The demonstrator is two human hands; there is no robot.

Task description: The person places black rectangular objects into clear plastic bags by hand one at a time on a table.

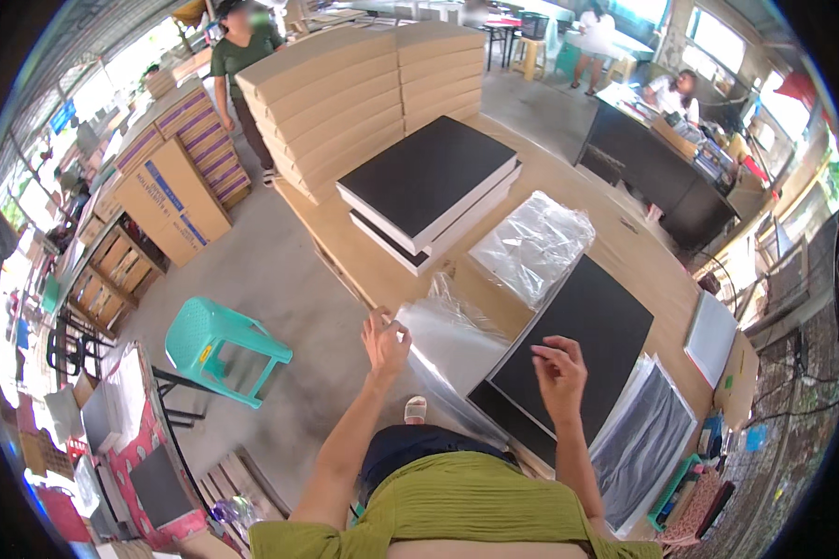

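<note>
My left hand [385,347] is closed at the upper left corner of a clear plastic sleeve [447,345], which hangs partly over the table's near edge. Beside the sleeve lies a black board [583,321], with another black board [508,410] partly under it. Above the boards is my right hand [561,374], its fingers loosely bent and apart, with nothing visible in them. Farther back rests a pile of clear plastic sleeves [536,244]. To the right of the boards, a dark sheet wrapped in plastic [651,438] lies on the table.
Black-topped white slabs [429,177] are stacked on the brown-covered table [625,224], before tall stacks of tan boards [336,102]. A green stool [219,335] stands to the left. At right are a white pad [710,337] and a green basket [673,494]. A person [238,65] stands beyond.
</note>
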